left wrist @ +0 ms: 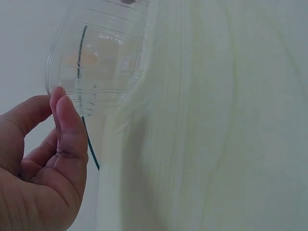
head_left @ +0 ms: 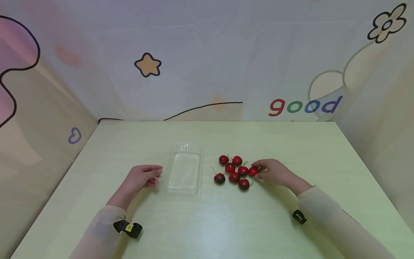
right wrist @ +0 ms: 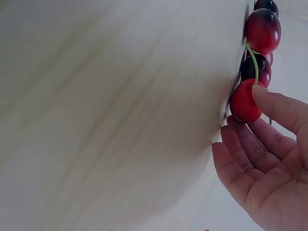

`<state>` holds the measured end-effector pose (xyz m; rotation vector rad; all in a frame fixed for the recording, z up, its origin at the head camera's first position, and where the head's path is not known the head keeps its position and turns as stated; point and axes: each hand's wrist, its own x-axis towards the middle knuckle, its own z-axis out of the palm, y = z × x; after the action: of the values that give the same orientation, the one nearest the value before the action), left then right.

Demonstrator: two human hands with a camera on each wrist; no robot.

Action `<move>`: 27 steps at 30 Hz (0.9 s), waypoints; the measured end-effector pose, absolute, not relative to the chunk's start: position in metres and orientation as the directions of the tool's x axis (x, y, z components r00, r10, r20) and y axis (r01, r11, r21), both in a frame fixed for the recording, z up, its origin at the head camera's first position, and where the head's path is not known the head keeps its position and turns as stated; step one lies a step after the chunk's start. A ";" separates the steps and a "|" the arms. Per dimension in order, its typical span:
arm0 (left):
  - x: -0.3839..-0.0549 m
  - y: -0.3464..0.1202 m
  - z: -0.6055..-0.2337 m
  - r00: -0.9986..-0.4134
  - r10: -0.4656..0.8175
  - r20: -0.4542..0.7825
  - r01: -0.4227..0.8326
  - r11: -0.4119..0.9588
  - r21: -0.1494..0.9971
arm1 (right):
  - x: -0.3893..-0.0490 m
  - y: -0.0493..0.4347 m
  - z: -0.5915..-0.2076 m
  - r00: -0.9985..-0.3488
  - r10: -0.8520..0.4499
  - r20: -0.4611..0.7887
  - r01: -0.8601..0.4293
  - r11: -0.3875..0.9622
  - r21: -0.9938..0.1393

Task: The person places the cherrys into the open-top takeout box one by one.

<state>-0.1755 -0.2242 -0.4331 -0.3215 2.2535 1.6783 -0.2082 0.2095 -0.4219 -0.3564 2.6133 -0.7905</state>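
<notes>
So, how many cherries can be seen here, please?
8. All are to the right of the clear container: two back cherries, three middle cherries, the rightmost of these held by the right hand, and three front cherries. None seems hidden.

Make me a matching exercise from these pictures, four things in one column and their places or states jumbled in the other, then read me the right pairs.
Column one
1. Left hand
2. Right hand
3. Clear plastic container
4. Orange star

Column two
A. Printed on the backdrop behind the table
B. Thumb and fingers on the rightmost cherry in the head view
C. Lying to the left of the group of cherries
D. Fingertips at the edge of a see-through thing

Right pairs
1-D, 2-B, 3-C, 4-A
</notes>
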 end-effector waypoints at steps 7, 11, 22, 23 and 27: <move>-0.179 -0.224 -0.433 -0.921 -0.009 -0.390 -0.373 0.318 0.872 | -0.209 0.210 -0.423 -0.894 -0.345 -0.284 -0.140 0.819 -0.556; -0.180 -0.224 -0.433 -0.919 -0.008 -0.394 -0.375 0.325 0.868 | -0.209 0.211 -0.423 -0.893 -0.352 -0.281 -0.149 0.819 -0.554; -0.180 -0.224 -0.432 -0.915 -0.022 -0.403 -0.385 0.350 0.854 | -0.211 0.213 -0.422 -0.888 -0.357 -0.289 -0.147 0.817 -0.557; -0.180 -0.224 -0.432 -0.915 -0.022 -0.403 -0.384 0.349 0.855 | -0.211 0.213 -0.422 -0.888 -0.357 -0.289 -0.149 0.818 -0.555; -0.180 -0.224 -0.432 -0.916 -0.021 -0.401 -0.382 0.353 0.854 | -0.211 0.213 -0.422 -0.888 -0.365 -0.280 -0.159 0.815 -0.557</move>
<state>-0.1797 -0.2240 -0.4317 -0.3561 2.3001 1.5834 -0.2109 0.2131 -0.4224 -0.3948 2.6219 -0.7579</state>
